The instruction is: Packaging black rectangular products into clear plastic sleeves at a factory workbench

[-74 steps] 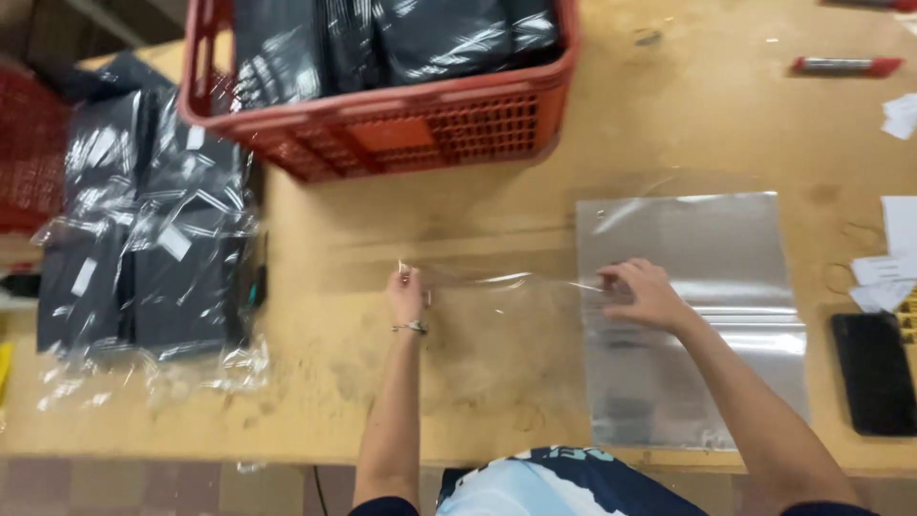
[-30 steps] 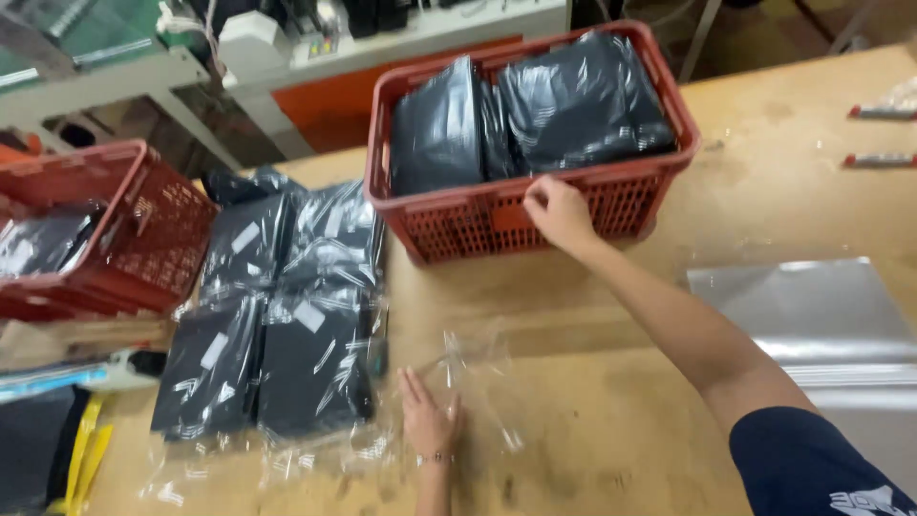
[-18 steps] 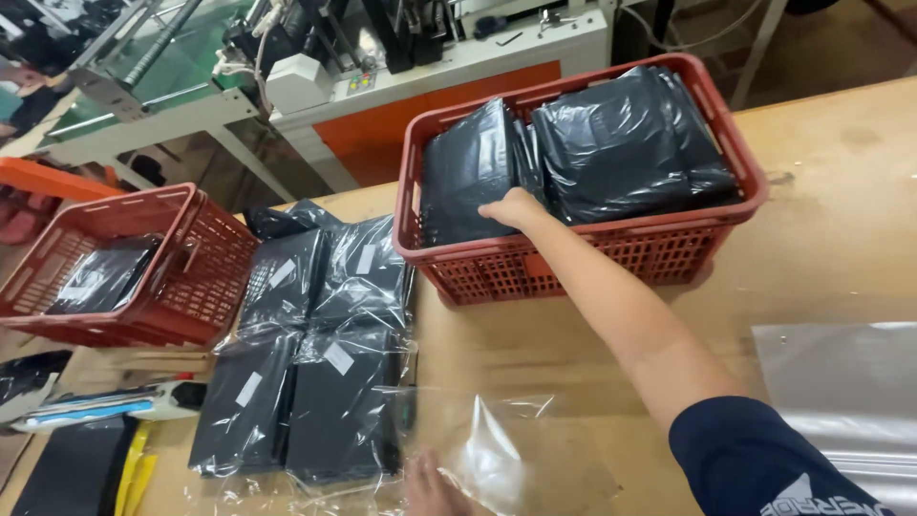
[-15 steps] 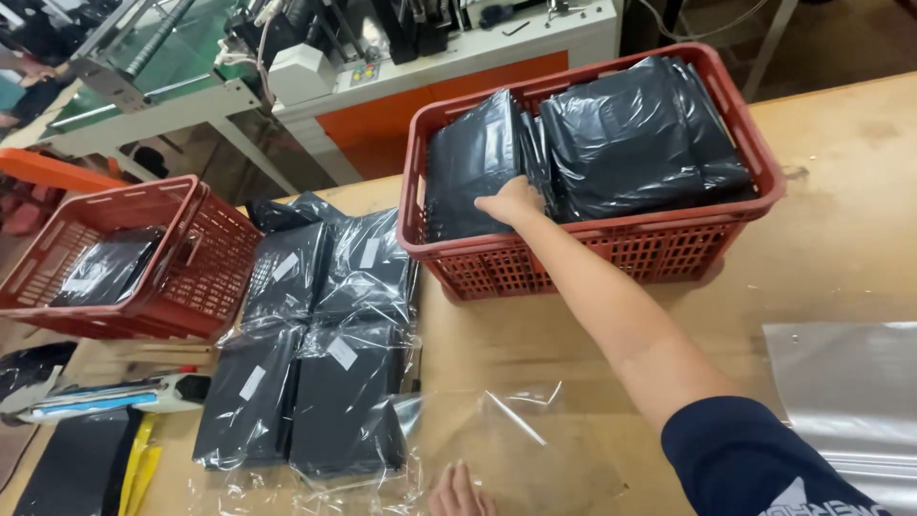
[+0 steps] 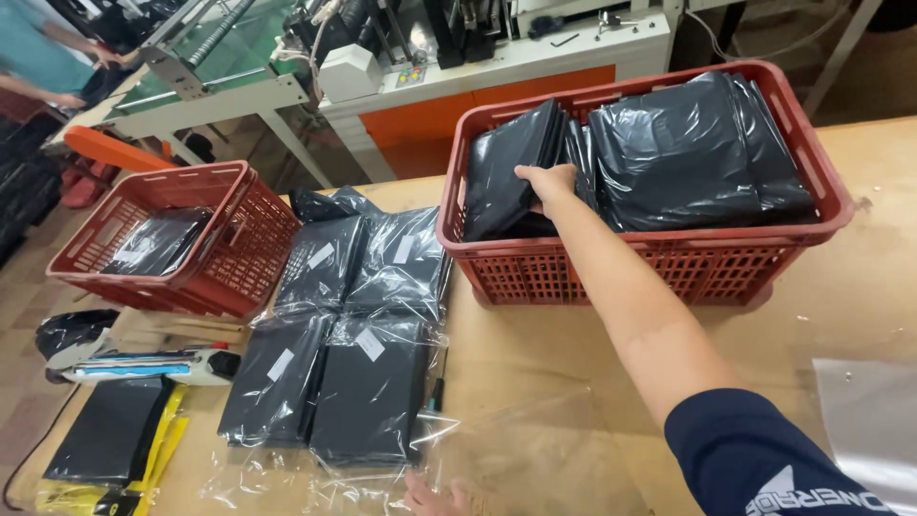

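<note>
Right hand (image 5: pixel 546 182) closes its grip on a black bundle (image 5: pixel 503 172) in the red crate (image 5: pixel 659 272) at twelve o'clock; left hand (image 5: pixel 435 497), flat and open on the clear bag (image 5: pixel 516 449), may let it slide.

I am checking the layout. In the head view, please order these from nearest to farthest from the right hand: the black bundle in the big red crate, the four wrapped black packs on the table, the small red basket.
1. Black bundle: under the right hand, in the big red crate.
2. Wrapped black packs: on the table, left of the crate.
3. Small red basket: far left.
</note>
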